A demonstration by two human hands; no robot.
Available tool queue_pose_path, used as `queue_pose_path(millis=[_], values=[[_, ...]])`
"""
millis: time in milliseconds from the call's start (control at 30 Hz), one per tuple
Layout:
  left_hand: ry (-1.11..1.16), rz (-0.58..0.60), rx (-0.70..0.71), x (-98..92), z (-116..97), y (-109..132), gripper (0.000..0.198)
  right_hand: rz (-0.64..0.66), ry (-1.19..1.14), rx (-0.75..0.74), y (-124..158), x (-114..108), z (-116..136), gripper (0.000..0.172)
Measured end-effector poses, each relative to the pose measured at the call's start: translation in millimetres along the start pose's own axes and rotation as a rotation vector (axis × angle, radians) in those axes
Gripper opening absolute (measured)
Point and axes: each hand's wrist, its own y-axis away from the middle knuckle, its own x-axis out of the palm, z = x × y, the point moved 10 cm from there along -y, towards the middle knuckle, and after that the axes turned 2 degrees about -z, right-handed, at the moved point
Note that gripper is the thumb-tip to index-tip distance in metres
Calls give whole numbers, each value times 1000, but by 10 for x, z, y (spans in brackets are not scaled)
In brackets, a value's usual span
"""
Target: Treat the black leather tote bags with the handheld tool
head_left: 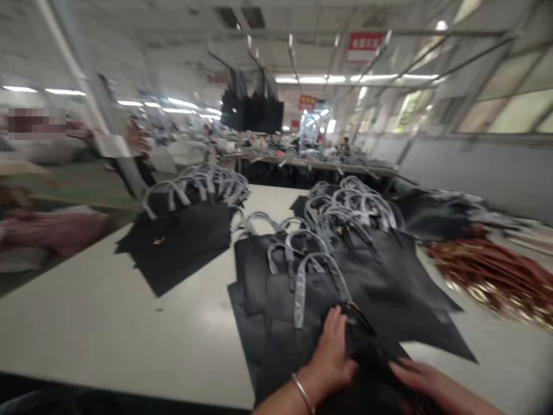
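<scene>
Left hand, bracelet at wrist, is laid flat, fingers spread lightly on a folded black bag. Right hand is set on the same bag's right side; pinching or just pressing cannot be told, as it is blurred. The bag is lying on a stack of black bags with gray handles at the surface's near edge. Judged best done with both palms kept flat, so the bag is handled without the stack underneath being dragged and the handles are kept clear. Second stack is seen toward the far left, third by the far edge, brown straps heaped at the right edge.
</scene>
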Motion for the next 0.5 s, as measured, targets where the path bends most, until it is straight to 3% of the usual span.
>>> queue_pose_path(millis=[67,133,233,333,500], values=[[-13,-15,-17,84,-47,-15,96,-75,-118,-79,108,-102,-43,36],[-19,-40,-29,8,-50,-39,95,-220,-179,-184,109,-294,66,40],[-40,-72,-63,-165,-54,77,89,-347,-203,-196,146,-540,77,36],[-118,-61,-62,-266,-140,412,68,-303,-197,-154,285,-588,-69,39],[-378,-48,-56,-464,-253,986,28,-110,-147,-56,447,-236,-283,51]])
